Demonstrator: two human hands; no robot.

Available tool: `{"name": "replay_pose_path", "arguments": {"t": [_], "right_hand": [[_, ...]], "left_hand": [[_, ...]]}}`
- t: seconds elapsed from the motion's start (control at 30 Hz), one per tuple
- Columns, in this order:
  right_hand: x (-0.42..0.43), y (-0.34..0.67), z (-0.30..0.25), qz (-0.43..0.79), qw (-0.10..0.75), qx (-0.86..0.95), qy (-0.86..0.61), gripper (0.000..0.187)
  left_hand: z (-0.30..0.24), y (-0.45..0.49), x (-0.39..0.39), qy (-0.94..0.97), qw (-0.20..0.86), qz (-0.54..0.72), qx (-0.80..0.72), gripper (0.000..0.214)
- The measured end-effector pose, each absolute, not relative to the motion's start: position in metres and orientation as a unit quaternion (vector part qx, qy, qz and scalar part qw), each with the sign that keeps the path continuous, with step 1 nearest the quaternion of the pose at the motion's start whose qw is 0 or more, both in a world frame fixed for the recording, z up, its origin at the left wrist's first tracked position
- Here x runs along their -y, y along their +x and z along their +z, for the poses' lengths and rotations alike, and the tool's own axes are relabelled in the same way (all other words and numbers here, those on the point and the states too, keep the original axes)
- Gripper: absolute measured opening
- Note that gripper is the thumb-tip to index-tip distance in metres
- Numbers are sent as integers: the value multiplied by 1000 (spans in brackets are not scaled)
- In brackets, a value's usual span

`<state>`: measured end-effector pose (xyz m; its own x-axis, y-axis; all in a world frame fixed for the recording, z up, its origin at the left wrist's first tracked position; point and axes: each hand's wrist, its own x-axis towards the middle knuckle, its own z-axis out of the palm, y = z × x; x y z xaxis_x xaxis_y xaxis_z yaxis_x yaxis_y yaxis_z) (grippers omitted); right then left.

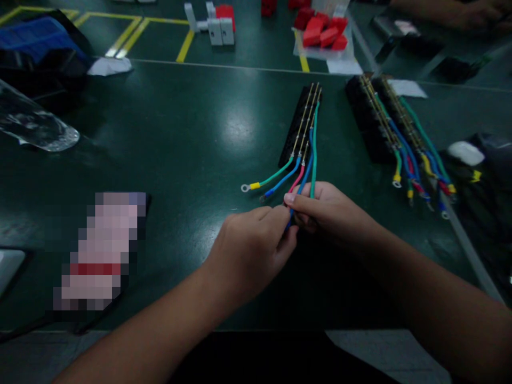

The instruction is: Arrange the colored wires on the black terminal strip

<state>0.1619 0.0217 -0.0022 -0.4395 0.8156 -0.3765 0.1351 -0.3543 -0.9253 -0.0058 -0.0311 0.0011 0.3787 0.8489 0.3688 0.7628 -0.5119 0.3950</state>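
A black strip-shaped block with brass-coloured rows (pixel 304 122) lies on the green table, with several coloured wires running from its near end. My right hand (pixel 330 210) is closed around some of these wires, its thumb pressing on a blue wire (pixel 306 173). A green wire (pixel 314 144) also runs into that hand. Just below, my left hand (pixel 254 245) pinches the end of the blue wire, and its tip is hidden by the fingers. Another green wire (pixel 276 177), ending in a yellow-sleeved ring terminal (pixel 250 187), hangs free beside a shorter blue wire (pixel 283 180).
Two similar wired blocks (pixel 372 117) lie at the right. Red plastic pieces (pixel 324 33) on a clear bag and grey-white parts (pixel 221 31) sit at the back. A pixelated flat object (pixel 100 250) lies at left, near clear plastic (pixel 44 125). Another person's hand (pixel 480 16) shows top right.
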Motion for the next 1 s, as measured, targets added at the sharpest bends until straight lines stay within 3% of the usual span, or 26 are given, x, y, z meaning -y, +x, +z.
{"name": "replay_pose_path", "arguments": {"t": [0.2,1.0], "right_hand": [[-21,161,-3,679,257,503,-468,34],[-22,161,-6,692,261,491,-461,34]], "left_hand": [[3,-4,31,825,57,268,-494,17],[1,-2,31,816,90,270,-503,11]]}}
